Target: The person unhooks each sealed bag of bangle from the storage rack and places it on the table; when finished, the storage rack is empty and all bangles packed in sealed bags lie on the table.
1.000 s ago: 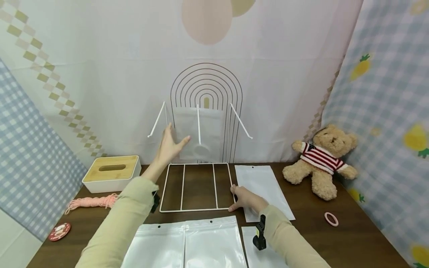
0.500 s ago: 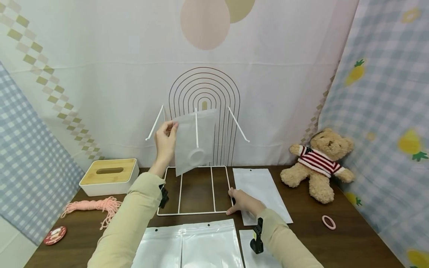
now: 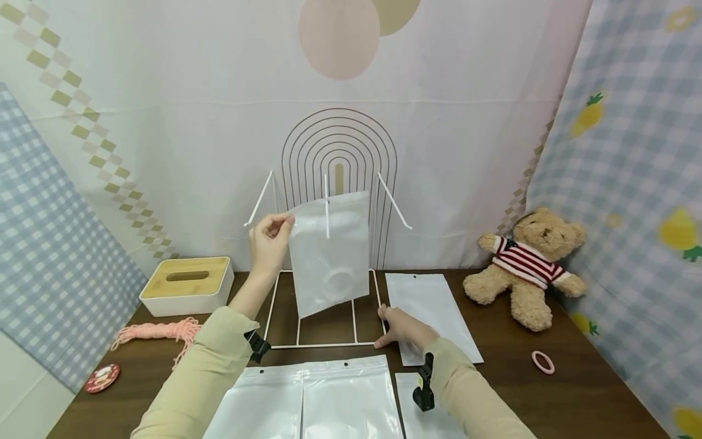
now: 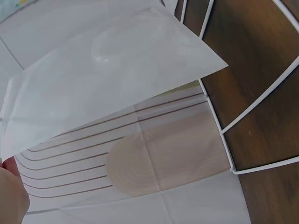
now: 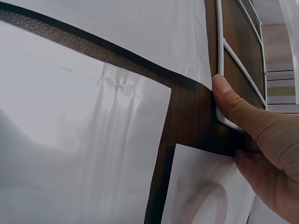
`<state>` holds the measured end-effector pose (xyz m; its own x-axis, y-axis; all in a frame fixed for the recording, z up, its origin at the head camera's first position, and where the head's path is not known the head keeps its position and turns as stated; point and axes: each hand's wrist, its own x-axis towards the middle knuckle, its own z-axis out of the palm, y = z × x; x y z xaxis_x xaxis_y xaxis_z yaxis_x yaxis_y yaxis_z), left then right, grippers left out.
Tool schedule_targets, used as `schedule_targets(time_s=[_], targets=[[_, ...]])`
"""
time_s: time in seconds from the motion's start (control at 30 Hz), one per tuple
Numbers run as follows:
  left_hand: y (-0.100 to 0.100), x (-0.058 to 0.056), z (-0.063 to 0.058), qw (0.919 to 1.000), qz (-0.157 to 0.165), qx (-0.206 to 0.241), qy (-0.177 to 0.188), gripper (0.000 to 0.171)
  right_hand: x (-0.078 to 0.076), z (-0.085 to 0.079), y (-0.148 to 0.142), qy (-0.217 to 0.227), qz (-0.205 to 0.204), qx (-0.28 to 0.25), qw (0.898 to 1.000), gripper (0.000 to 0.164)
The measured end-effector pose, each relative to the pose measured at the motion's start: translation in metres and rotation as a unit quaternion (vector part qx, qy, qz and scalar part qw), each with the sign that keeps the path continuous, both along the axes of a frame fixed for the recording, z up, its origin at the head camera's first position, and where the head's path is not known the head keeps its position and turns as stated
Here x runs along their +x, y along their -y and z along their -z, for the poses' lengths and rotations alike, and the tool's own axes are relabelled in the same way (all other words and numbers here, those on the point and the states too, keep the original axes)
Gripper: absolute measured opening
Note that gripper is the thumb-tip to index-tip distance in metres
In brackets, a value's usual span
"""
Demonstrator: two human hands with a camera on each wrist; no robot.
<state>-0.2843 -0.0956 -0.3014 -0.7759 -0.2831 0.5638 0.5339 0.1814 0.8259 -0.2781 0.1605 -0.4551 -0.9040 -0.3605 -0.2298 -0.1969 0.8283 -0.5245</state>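
Note:
My left hand (image 3: pixel 270 241) pinches the upper left corner of a translucent zip bag (image 3: pixel 331 244). A round ring shape shows through the bag's lower part. The middle prong of a white wire display rack (image 3: pixel 323 346) crosses the bag's top edge, apparently through its hole, and the bag hangs tilted there. In the left wrist view, the bag (image 4: pixel 117 70) spans the upper part, with only a bit of the hand at the left edge. My right hand (image 3: pixel 404 326) grips the rack's front right corner; the right wrist view shows the thumb (image 5: pixel 229 95) on the wire.
Several flat zip bags (image 3: pixel 351 396) lie in front, another bag (image 3: pixel 433 317) right of the rack. Around them are a tissue box (image 3: pixel 219 292), pink cord (image 3: pixel 159 330), a red chip (image 3: pixel 102 378), a pink ring (image 3: pixel 543 362) and a teddy bear (image 3: pixel 529 268).
My left hand, spread beside the bag at first, has taken its upper left corner. The bag has come forward and down along the middle prong. My right hand stays on the rack.

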Motion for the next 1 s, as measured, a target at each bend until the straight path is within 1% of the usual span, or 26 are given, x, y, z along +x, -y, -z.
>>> schedule_targets(time_s=[0.2, 0.3, 0.37, 0.5, 0.67, 0.83, 0.9, 0.93, 1.0], targets=[[0.007, -0.001, 0.015, 0.9983, 0.047, 0.035, -0.01, 0.014, 0.001, -0.003, 0.0, 0.001, -0.003, -0.008, 1.0, 0.083], [0.009, 0.004, 0.018, 0.997, 0.061, 0.047, -0.012, 0.013, 0.0, -0.003, 0.0, 0.001, -0.007, -0.006, 1.0, 0.083], [0.01, 0.009, 0.019, 0.9962, 0.069, 0.053, -0.004, 0.012, 0.0, -0.003, 0.0, 0.003, -0.009, -0.002, 1.0, 0.083], [0.012, 0.019, 0.019, 0.9942, 0.082, 0.065, 0.025, 0.008, -0.002, -0.002, 0.0, 0.008, -0.012, 0.004, 1.0, 0.084], [0.014, 0.03, 0.019, 0.9909, 0.095, 0.08, 0.051, 0.004, -0.003, 0.0, 0.0, 0.005, -0.012, 0.008, 1.0, 0.085], [0.015, 0.04, 0.017, 0.9863, 0.112, 0.101, 0.067, 0.013, -0.003, 0.0, 0.0, 0.007, -0.007, 0.013, 1.0, 0.085], [0.015, 0.044, 0.016, 0.9849, 0.118, 0.106, 0.071, 0.012, -0.003, 0.0, 0.0, 0.006, -0.006, 0.011, 1.0, 0.084], [0.016, 0.046, 0.016, 0.9843, 0.12, 0.107, 0.073, 0.01, -0.002, -0.001, 0.0, 0.002, -0.006, 0.009, 1.0, 0.082], [0.016, 0.049, 0.015, 0.9831, 0.124, 0.11, 0.077, 0.014, -0.002, -0.002, 0.0, -0.008, -0.009, 0.003, 1.0, 0.075]])
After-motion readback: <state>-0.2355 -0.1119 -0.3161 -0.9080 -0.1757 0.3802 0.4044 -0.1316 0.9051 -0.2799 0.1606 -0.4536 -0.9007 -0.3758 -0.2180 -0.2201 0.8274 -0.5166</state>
